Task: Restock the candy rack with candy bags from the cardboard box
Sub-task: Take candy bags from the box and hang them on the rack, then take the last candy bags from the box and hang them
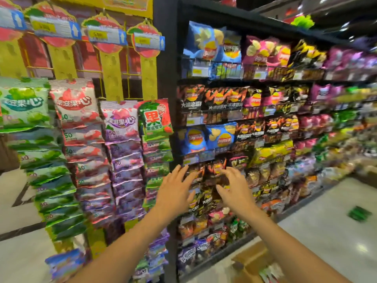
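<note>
Both hands reach forward empty, fingers spread: the left hand (175, 190) and the right hand (234, 189) hover side by side before the dark chip shelves (244, 119). The yellow candy rack (112, 78) stands at left, hung with columns of candy bags (120, 127). The open cardboard box (253, 260) sits on the floor at near right, holding a few bags.
</note>
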`<state>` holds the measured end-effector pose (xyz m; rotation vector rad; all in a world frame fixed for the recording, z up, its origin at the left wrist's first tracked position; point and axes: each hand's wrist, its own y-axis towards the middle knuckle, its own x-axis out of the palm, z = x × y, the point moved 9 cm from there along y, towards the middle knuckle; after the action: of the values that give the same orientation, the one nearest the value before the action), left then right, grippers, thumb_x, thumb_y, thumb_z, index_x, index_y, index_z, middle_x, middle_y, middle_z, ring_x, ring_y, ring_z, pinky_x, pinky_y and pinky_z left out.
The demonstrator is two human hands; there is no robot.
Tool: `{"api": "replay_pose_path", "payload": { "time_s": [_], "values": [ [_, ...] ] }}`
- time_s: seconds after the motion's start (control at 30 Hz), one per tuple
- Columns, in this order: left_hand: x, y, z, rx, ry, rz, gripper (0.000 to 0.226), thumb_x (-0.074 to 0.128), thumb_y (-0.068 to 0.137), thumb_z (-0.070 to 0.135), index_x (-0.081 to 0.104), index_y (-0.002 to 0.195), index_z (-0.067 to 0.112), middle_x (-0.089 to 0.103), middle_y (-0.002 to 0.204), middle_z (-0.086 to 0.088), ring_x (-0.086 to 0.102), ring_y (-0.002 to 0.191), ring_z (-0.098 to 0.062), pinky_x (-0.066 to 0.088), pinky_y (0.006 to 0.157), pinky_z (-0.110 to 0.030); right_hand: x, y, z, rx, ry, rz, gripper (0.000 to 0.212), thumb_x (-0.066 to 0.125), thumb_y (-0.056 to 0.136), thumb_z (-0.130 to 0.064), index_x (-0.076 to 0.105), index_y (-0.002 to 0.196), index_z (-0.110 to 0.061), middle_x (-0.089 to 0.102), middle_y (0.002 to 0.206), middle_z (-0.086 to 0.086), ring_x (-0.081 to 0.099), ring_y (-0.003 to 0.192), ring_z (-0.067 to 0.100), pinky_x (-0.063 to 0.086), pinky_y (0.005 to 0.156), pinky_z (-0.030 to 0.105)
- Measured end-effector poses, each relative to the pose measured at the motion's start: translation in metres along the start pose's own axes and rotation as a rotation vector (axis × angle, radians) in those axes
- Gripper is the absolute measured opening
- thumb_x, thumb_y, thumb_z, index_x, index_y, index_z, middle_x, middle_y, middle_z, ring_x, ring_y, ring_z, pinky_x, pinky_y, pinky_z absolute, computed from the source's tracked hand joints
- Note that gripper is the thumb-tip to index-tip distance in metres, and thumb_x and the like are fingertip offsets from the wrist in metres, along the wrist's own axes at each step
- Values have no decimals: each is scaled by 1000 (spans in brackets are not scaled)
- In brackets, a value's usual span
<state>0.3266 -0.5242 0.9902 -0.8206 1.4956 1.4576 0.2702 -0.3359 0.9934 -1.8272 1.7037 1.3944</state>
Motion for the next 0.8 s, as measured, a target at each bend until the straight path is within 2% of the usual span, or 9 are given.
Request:
{"api": "replay_pose_path", "payload": {
  "time_s": [0.07,0.2,0.33,0.5,0.8],
  "values": [
    [29,7,31,9,-29,-43,65,45,104,53,25,163,34,17,173,1,10,161,-27,23,127,-50,-10,-12,42,57,-19,-28,53,58,100,-45,44,149,-31,28,162,-6,30,147,18,42,111,39],
    [91,20,90,39,-44,-136,65,44,102,57,31,160,33,22,172,-2,14,161,-27,28,126,-50,-27,-36,124,143,-57,-83,54,57,100,-47,44,150,-31,26,164,-6,22,153,20,35,118,43],
    [139,28,153,93,-72,-259,65,41,104,57,26,162,33,18,173,-1,13,161,-26,29,125,-49,-45,-65,197,266,-92,-102,54,58,99,-47,45,148,-31,30,161,-6,24,151,19,36,117,44],
    [189,40,218,169,-152,-375,67,45,103,56,24,162,33,16,173,1,13,161,-25,28,125,-53,-66,-98,264,375,-123,-86,48,58,99,-35,51,145,-23,43,152,-4,33,145,18,35,117,39],
    [291,92,300,322,-161,-524,68,43,104,57,25,163,29,17,173,-4,14,160,-29,23,128,-51,-75,-107,375,540,-160,-100,42,53,101,-37,54,141,-26,45,149,-4,38,139,17,35,114,34]
  ]
}}
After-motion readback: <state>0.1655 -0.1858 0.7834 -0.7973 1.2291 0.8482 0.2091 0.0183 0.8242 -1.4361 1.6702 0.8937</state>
